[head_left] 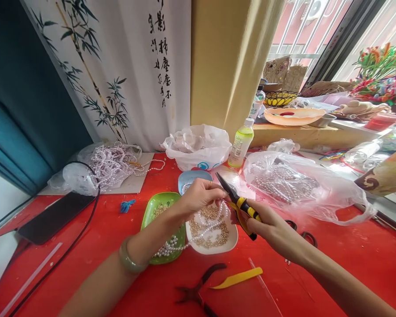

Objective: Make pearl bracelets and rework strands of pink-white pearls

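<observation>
My right hand (pixel 264 220) is closed around the black and yellow handles of long-nose pliers (pixel 239 202), whose tip points up and left. My left hand (pixel 201 196) pinches a pearl bead strand (pixel 214 225) just beside the pliers' jaws; the fingertips partly hide the spot. From there the strand hangs down and trails left over a white dish (pixel 211 251) of gold beads. A green dish (pixel 147 220) with gold and silvery beads lies under my left forearm. Behind my left hand shows a blue dish (pixel 192 175), partly covered.
Near the front lie dark pliers (pixel 194 294) and yellow tweezers (pixel 239 278). Scissors (pixel 309 239) rest beneath my right forearm. Bags of bead strands (pixel 284 182) and a drink bottle (pixel 240 145) stand behind. A phone (pixel 57 218) and black cable lie left.
</observation>
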{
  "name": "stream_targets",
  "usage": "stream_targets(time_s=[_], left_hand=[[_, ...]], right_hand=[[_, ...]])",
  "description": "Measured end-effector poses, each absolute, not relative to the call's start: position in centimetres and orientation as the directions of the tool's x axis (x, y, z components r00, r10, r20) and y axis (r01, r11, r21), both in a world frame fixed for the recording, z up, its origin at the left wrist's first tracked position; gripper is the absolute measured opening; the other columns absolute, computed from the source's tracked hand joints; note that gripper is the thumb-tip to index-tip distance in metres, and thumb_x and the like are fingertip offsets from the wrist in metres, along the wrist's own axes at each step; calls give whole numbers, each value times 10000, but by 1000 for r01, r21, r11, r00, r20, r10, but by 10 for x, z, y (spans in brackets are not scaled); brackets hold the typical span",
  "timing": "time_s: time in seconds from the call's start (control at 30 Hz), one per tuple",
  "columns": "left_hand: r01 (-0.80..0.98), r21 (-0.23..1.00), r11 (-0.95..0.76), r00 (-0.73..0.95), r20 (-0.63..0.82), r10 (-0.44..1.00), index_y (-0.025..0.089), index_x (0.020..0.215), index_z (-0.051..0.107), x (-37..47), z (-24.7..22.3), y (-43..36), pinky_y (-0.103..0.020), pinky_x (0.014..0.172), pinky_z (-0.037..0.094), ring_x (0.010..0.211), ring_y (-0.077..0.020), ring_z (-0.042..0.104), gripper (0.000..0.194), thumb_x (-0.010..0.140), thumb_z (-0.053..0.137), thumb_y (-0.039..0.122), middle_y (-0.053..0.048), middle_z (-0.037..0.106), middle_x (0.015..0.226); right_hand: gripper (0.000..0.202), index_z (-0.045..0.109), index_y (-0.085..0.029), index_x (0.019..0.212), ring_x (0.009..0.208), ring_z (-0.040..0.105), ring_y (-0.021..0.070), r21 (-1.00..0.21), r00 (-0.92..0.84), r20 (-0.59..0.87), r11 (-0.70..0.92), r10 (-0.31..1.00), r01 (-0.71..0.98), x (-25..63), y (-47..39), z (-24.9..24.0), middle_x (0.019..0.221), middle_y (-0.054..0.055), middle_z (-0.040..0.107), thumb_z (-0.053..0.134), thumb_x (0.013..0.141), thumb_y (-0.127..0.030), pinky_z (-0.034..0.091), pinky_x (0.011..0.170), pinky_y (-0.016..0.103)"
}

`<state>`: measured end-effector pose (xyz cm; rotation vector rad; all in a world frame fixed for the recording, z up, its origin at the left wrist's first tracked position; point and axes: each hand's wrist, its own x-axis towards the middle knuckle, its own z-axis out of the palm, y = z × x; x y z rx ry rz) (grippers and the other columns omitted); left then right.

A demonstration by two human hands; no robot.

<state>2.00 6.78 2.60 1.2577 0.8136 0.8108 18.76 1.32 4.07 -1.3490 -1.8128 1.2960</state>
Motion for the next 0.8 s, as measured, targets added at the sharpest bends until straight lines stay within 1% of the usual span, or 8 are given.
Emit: stream_targets(time_s=[0.13,0.23,0.33,0.43,0.53,0.67,0.73,0.8], left_hand=[[-89,986,138,478,-80,875,119,587,635,20,29,66,-211,494,278,494,-58,401,112,584,582,218,-6,560,568],[-90,987,132,483,-73,873,120,586,639,20,29,67,-207,481,267,485,-57,398,112,584,588,219,-4,560,556],[-113,986,125,493,-54,868,125,576,646,20,30,67,-204,487,279,483,-55,405,100,580,591,208,-5,571,558],[-121,985,122,508,-44,860,133,575,656,19,29,68,-205,492,288,479,-56,406,101,584,585,205,-4,572,544],[-120,983,136,511,-57,858,136,579,664,19,29,68,-210,497,299,482,-60,400,106,577,591,214,-10,585,559],[-144,976,162,514,-66,855,137,588,664,20,29,68,-204,494,296,487,-54,394,102,577,606,221,-12,596,590],[-161,974,159,524,-52,850,140,591,664,20,29,68,-201,488,283,481,-49,388,97,593,606,218,-3,583,576],[-172,973,152,533,-38,845,143,585,662,20,29,68,-200,482,270,473,-44,381,94,608,606,215,10,559,544]], right_hand=[[90,414,-171,711,558,380,94,-887,-336,-75,91,939,452,186,11,39,658,1,462,353,652,-202,314,506,230],[75,409,-171,693,551,368,91,-868,-308,-23,134,951,477,185,10,34,631,-8,447,352,645,-165,310,503,226],[83,414,-168,690,562,386,97,-865,-287,7,150,958,479,184,9,31,628,-6,455,357,635,-143,315,507,228],[76,410,-169,677,565,411,103,-889,-295,-8,128,956,439,184,10,31,627,-2,465,359,625,-150,328,509,234],[91,424,-165,685,553,417,102,-930,-341,-62,70,938,362,187,11,33,620,-5,458,363,617,-166,337,506,236],[165,460,-157,757,553,382,92,-945,-369,-88,40,925,325,192,12,38,628,-16,429,389,610,-177,318,505,227],[210,467,-155,800,565,369,91,-950,-389,-87,41,917,310,192,11,40,648,-14,429,385,609,-183,314,516,227],[211,465,-158,801,563,355,90,-948,-394,-84,48,915,313,192,11,41,645,-15,423,378,612,-190,306,515,228]])
